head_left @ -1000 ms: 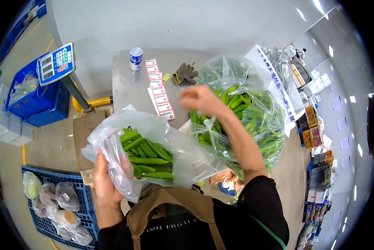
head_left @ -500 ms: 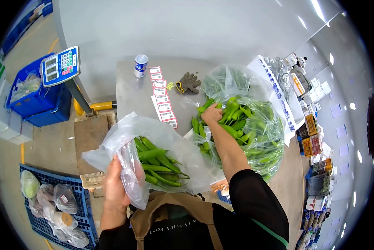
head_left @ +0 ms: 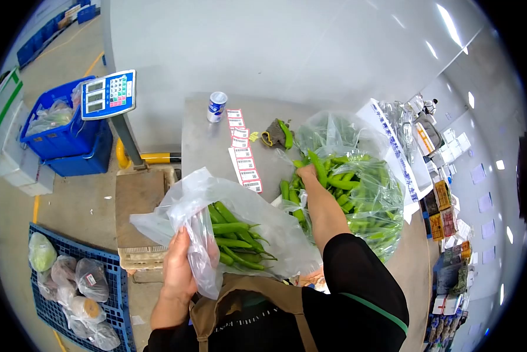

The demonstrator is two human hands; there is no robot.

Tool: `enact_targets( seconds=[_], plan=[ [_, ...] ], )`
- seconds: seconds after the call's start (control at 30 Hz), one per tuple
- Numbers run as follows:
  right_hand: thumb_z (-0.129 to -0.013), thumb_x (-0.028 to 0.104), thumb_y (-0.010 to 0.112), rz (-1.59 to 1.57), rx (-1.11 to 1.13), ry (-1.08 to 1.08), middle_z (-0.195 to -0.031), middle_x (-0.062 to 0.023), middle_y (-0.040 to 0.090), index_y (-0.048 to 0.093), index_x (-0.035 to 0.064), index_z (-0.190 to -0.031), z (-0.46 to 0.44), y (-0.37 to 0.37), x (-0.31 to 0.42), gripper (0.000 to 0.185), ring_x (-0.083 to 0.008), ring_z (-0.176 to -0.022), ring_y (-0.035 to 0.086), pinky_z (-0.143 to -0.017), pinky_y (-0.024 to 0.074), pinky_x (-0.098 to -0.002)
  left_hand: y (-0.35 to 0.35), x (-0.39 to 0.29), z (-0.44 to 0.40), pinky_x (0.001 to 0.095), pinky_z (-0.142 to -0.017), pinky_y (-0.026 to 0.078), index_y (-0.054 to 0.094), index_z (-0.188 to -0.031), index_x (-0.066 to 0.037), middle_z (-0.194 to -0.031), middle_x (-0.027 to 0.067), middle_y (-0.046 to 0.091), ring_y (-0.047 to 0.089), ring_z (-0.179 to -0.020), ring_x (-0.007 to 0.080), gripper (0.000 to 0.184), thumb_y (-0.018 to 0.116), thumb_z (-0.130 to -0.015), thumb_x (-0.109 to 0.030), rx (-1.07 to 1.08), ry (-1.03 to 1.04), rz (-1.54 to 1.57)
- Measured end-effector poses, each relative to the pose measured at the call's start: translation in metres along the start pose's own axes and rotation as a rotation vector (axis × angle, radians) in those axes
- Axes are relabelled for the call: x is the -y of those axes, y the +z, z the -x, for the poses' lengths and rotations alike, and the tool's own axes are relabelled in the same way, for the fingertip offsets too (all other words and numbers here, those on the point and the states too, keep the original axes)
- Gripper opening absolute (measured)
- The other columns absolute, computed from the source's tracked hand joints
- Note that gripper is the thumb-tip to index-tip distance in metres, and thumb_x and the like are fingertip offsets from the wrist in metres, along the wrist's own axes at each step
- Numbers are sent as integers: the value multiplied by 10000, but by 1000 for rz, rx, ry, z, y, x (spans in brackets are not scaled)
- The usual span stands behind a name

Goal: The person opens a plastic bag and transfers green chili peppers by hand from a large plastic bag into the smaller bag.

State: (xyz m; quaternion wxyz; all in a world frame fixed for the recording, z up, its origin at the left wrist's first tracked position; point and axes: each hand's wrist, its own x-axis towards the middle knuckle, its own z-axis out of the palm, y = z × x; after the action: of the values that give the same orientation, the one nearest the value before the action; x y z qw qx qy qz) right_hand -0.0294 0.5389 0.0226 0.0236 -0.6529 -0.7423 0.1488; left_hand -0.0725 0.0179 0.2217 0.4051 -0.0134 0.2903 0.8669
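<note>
Green peppers (head_left: pixel 233 228), bag edge (head_left: pixel 203 226) in left hand (head_left: pixel 178 264), tabletop (head_left: pixel 200 146) showing beside labels (head_left: pixel 244 153)

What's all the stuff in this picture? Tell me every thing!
held bag: one, cloudy clear, before the person
big bag: one, clear, table's right
peppers: many, green, both bags; one at glove
glove: one, grey-brown, far table
labels: several, white-red, mid-table
can: one, blue-white, far table
table: one, grey, centre
scale display: one, blue, upper left
bins: several, blue, left
printed box: one, white, beside big bag
pallet: one, blue, lower left
bagged goods: several, mixed, on pallet
distant goods: many, mixed, far right, unclear
apron: one, brown, bottom
left grip: one, bare, on held bag
right grip: one, bare, among big bag's peppers
</note>
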Motion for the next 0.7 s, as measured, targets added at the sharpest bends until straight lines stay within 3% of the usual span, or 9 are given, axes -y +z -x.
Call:
enact_targets(
  seconds=[0.07, 0.13, 0.23, 0.3, 0.37, 0.43, 0.57, 0.7],
  plan=[
    [-616, 290, 743, 101, 203, -111, -1110, -171, 606, 592, 4, -1079, -18, 0, -7, 564, -278, -995, 608, -858, 487, -373, 2, 2, -5, 275, -648, 480, 496, -1195, -63, -908, 52, 590, 571, -746, 142, 361, 427, -960, -329, 2, -22, -32],
    [-632, 297, 740, 127, 296, -191, -1139, -170, 597, 588, 15, -1103, -26, 9, -14, 570, -285, -1016, 600, -865, 482, -378, 15, 1, -3, 251, -534, 429, 507, -1224, -122, -814, 19, 571, 531, -640, 119, 358, 423, -957, -345, -86, -47, -38],
    [-677, 312, 718, -101, 100, -11, -1192, -174, 571, 569, 31, -1151, -20, 24, -10, 571, -303, -1073, 570, -895, 458, -395, 26, 6, 1, 201, -442, 369, 507, -1254, -173, -737, -14, 534, 480, -558, 72, 346, 422, -959, -331, -198, -37, -28],
    [-737, 326, 680, -326, -150, 145, -1242, -183, 537, 542, 41, -1200, 1, 27, 3, 561, -326, -1143, 526, -944, 419, -418, 19, 4, 4, 252, -471, 412, 515, -1177, -126, -745, 24, 549, 514, -579, 131, 339, 435, -948, -362, -91, -34, 56],
    [-789, 326, 634, -377, 116, 172, -1299, -192, 489, 473, 52, -1282, 23, -2, 11, 587, -339, -1198, 479, -974, 389, -430, 18, 5, 7, 237, -463, 401, 529, -1176, -134, -730, 15, 545, 504, -566, 115, 340, 443, -945, -368, -139, -30, 42],
    [-787, 292, 616, -346, 139, 145, -1305, -190, 480, 388, 72, -1330, 6, 14, 1, 629, -337, -1181, 487, -965, 395, -422, 20, 6, 5, 225, -458, 395, 541, -1174, -142, -721, 6, 543, 498, -560, 102, 340, 451, -942, -373, -151, -22, 24],
    [-738, 209, 619, -375, 13, 10, -1270, -196, 503, 269, 105, -1384, 12, 12, 1, 742, -328, -1118, 522, -936, 415, -412, 26, 9, -3, 223, -458, 400, 547, -1171, -146, -721, -2, 546, 501, -563, 98, 336, 455, -940, -372, -68, -38, 39],
    [-690, 126, 622, -530, -203, -339, -1234, -202, 525, 151, 137, -1438, 50, -19, 4, 884, -318, -1055, 557, -907, 434, -401, 30, 7, -7, 241, -460, 410, 533, -1178, -143, -731, 8, 551, 509, -571, 115, 335, 448, -943, -366, -124, -61, 19]
  ],
)
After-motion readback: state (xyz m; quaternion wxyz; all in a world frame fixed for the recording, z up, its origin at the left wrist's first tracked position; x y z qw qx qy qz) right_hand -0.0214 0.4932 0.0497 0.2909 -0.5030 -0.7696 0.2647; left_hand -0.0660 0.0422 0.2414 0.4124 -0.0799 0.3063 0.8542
